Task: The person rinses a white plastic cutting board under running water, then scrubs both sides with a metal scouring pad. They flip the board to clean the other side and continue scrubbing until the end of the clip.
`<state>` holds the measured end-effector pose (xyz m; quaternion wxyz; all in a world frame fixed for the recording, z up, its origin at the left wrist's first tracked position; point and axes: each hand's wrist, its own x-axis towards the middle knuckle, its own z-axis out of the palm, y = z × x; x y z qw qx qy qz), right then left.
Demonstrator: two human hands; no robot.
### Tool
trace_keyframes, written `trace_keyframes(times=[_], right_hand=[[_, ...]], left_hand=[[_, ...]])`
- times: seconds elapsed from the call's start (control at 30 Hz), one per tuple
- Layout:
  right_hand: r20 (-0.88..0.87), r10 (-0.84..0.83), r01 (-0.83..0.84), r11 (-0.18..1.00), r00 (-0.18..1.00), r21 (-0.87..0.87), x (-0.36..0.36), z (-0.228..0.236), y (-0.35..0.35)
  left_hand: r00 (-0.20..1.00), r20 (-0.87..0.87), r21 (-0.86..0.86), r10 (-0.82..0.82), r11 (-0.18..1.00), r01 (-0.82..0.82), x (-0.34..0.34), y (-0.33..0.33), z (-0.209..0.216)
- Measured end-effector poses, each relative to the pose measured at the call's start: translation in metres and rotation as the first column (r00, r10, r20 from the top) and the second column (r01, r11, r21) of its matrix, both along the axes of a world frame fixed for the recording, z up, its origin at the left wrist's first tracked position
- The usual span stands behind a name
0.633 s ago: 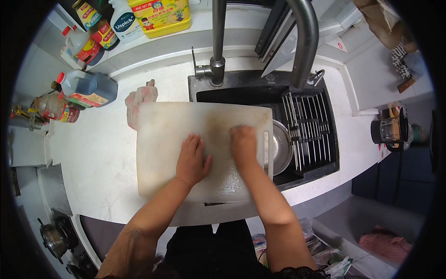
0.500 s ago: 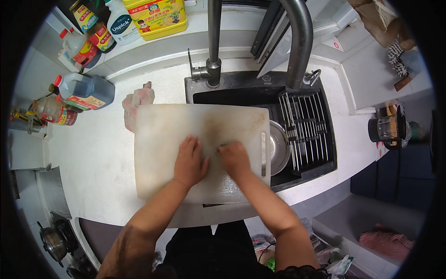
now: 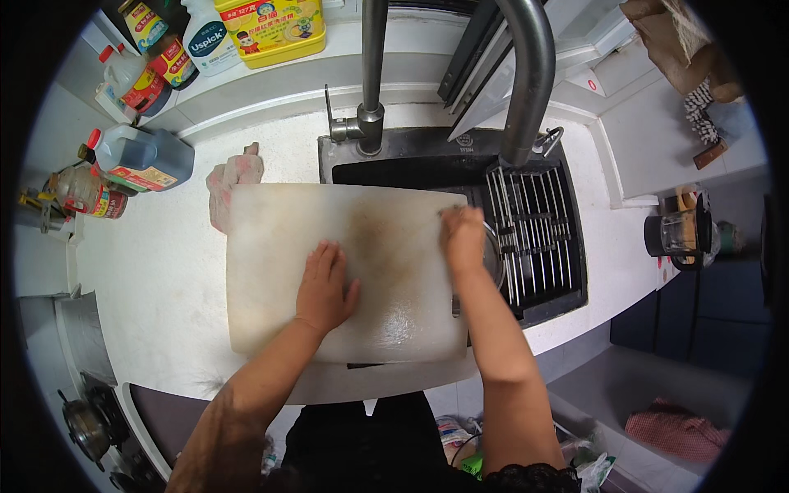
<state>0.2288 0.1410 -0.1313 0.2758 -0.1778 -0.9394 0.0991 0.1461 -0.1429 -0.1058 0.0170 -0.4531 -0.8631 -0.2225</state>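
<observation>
The cutting board (image 3: 378,267) lies flat with its long axis running from nine to three o'clock, twelve being the far side; its nine o'clock part rests on the white countertop (image 3: 148,271), while its three o'clock part reaches over the black sink (image 3: 575,287). A bit of its handle slot (image 3: 456,306) shows near the three o'clock end, beside the right forearm. The board is off-white with rounded corners, faintly yellowed toward nine, with a brownish-grey stain from the middle toward one o'clock and a wet gleam at about five. The left hand (image 3: 325,289) lies spread palm down near the middle, fingers together and thumb out wide, gripping nothing. The right hand (image 3: 466,240) is at the board's two o'clock corner, fingers bunched narrowly on what seems a small dark item (image 3: 445,211), too blurred to identify. A pinkish-grey cloth (image 3: 233,187) sits right at the eleven o'clock corner. Past the three o'clock edge come a metal bowl (image 3: 496,256), partly hidden, and a wire rack (image 3: 534,226); the faucet (image 3: 371,131) stands beyond the twelve o'clock edge. At six, only a narrow strip of countertop separates board and front edge; the broadest stretch extends toward nine.
</observation>
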Motion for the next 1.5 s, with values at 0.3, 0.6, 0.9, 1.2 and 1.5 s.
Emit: trace_keyframes(times=[0.3, 0.6, 0.9, 1.2, 1.5], right_hand=[[-0.03, -0.033, 0.029, 0.991, 0.999, -0.134, 0.037, -0.008, -0.005], [-0.045, -0.175, 0.169, 0.978, 0.983, -0.125, 0.012, -0.018, 0.019], [-0.041, -0.184, 0.163, 0.937, 0.982, -0.308, 0.033, -0.003, 0.017], [0.068, -0.122, 0.132, 0.979, 0.99, -0.158, 0.093, 0.01, -0.032], [0.061, -0.104, 0.112, 0.984, 0.993, -0.136, 0.097, 0.009, -0.042]], left_hand=[[1.0, 0.024, -0.013, 0.004, 1.0, -0.004, -0.002, -0.005, 0.001], [1.0, 0.026, 0.002, -0.004, 1.0, 0.004, -0.002, -0.002, 0.001], [1.0, 0.02, 0.014, -0.02, 1.0, 0.02, -0.002, 0.001, 0.001], [1.0, 0.008, -0.018, 0.007, 1.0, -0.007, 0.0, -0.004, -0.001], [1.0, -0.004, 0.006, -0.002, 1.0, 0.002, 0.0, -0.007, -0.004]])
